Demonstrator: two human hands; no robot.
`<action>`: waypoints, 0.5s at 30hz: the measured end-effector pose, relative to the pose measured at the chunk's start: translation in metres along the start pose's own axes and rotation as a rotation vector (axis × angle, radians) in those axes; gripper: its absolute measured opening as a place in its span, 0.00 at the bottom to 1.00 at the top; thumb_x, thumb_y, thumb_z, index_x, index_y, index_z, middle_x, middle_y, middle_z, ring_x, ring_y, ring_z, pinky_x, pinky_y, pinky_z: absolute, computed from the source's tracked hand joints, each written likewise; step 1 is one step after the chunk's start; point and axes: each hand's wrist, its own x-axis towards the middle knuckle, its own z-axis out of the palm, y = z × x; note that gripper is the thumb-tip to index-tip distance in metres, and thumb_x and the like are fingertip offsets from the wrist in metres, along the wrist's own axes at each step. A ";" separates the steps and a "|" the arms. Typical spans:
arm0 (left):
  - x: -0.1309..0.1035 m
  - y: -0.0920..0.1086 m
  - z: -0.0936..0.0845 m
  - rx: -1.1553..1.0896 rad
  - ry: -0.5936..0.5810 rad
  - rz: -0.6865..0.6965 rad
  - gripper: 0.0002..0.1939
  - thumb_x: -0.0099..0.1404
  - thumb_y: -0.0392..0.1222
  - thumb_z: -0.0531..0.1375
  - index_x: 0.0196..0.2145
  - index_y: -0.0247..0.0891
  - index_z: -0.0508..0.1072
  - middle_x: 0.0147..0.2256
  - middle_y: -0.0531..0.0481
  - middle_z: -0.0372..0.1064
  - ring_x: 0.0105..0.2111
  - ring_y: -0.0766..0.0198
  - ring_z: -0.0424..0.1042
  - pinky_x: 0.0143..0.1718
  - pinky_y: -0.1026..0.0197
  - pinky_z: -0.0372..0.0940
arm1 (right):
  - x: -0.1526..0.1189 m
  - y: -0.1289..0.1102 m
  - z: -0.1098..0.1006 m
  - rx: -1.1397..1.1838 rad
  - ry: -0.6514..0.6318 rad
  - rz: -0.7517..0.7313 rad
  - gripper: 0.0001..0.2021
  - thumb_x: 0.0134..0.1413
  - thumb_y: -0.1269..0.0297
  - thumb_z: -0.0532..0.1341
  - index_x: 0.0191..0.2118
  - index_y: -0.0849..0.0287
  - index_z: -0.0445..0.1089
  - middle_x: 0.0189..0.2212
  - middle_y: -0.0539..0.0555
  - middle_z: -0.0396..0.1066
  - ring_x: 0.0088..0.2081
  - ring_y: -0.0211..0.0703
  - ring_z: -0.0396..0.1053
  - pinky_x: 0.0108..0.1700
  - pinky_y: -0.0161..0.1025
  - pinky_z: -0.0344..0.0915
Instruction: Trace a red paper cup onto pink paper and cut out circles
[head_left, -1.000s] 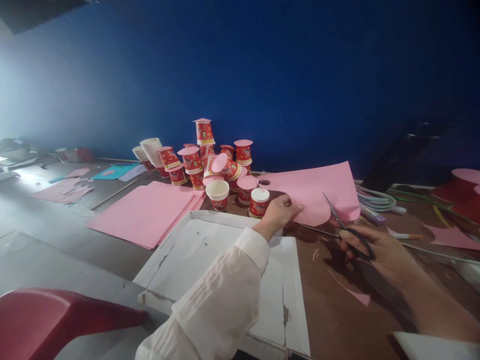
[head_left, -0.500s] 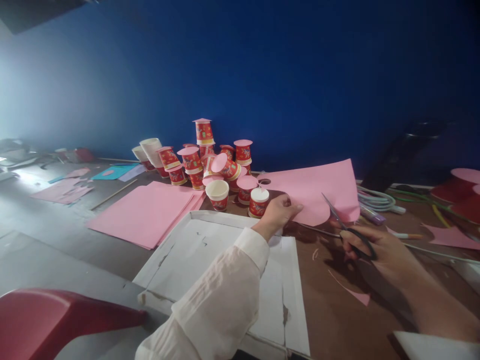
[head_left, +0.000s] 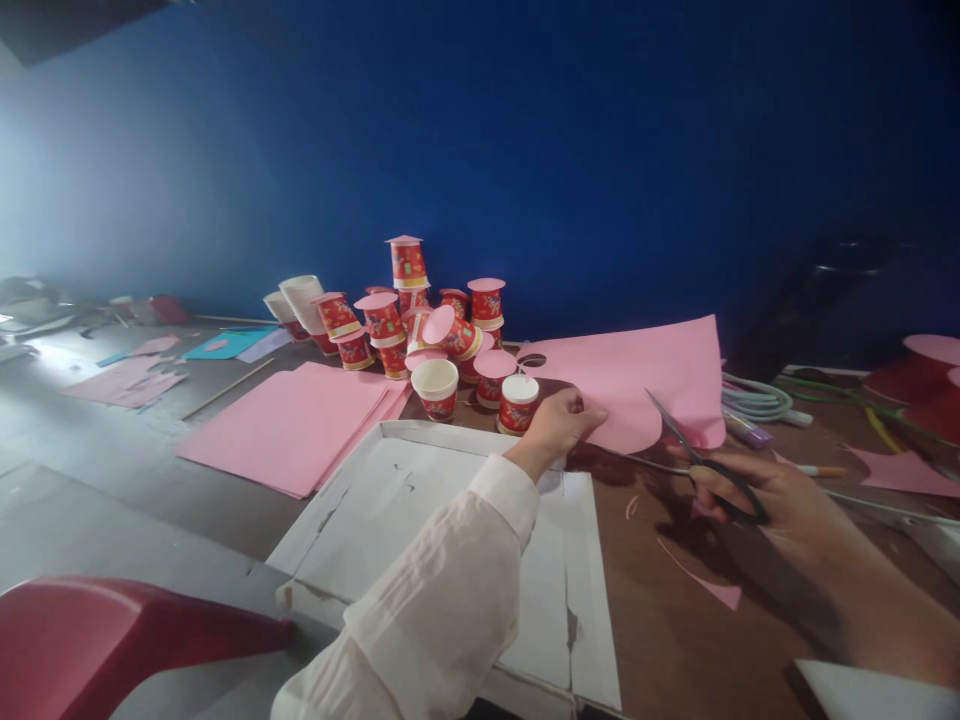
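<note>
Pinched in my left hand (head_left: 559, 428) is the near left edge of a pink paper sheet (head_left: 630, 370), which stands partly raised and has a curved cut along its lower edge. My right hand (head_left: 739, 485) grips a pair of black-handled scissors (head_left: 694, 450), its fingers in the loops. One blade shows in front of the pink sheet, beside the curved cut; the other blade is hard to make out. Just left of my left hand stands a red paper cup (head_left: 518, 405) with a white top. A thin pink offcut (head_left: 709, 585) lies on the brown table below the scissors.
Red cups with pink paper discs (head_left: 409, 325) are stacked along the blue wall. Pink sheets (head_left: 292, 425) lie in a pile at the left. A white box lid (head_left: 450, 520) sits under my left forearm. Coiled cables (head_left: 757, 400) and paper scraps (head_left: 904, 470) are at the right.
My right hand and the scissors have shifted slightly right and down. The pink sheet's right side has moved slightly right. My left hand keeps its hold in nearly the same place.
</note>
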 end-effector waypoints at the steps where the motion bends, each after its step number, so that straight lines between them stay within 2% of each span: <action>1: 0.000 0.000 0.000 -0.004 -0.001 -0.002 0.18 0.55 0.49 0.72 0.28 0.38 0.68 0.24 0.57 0.64 0.25 0.70 0.61 0.29 0.64 0.55 | 0.000 0.000 0.000 0.002 -0.006 0.005 0.19 0.51 0.45 0.64 0.23 0.56 0.69 0.21 0.52 0.69 0.24 0.41 0.66 0.27 0.37 0.63; 7: 0.000 0.000 -0.001 0.024 -0.012 -0.010 0.17 0.56 0.49 0.72 0.28 0.38 0.68 0.24 0.57 0.64 0.24 0.70 0.60 0.29 0.63 0.53 | -0.004 -0.006 0.001 -0.076 0.043 -0.013 0.25 0.60 0.41 0.58 0.23 0.56 0.70 0.21 0.52 0.69 0.23 0.39 0.63 0.27 0.37 0.58; 12: 0.000 0.002 -0.001 0.022 -0.011 -0.023 0.19 0.55 0.49 0.73 0.28 0.37 0.68 0.24 0.57 0.63 0.25 0.70 0.60 0.29 0.63 0.53 | -0.003 -0.007 0.000 -0.056 0.036 -0.013 0.22 0.56 0.43 0.60 0.22 0.56 0.69 0.21 0.53 0.69 0.24 0.40 0.65 0.27 0.37 0.60; 15: 0.000 0.003 0.000 0.027 -0.010 -0.029 0.19 0.56 0.48 0.73 0.28 0.38 0.67 0.23 0.58 0.62 0.24 0.71 0.59 0.28 0.63 0.53 | -0.002 -0.006 0.000 -0.034 0.071 0.018 0.24 0.53 0.39 0.62 0.22 0.56 0.69 0.20 0.53 0.69 0.22 0.38 0.62 0.26 0.37 0.59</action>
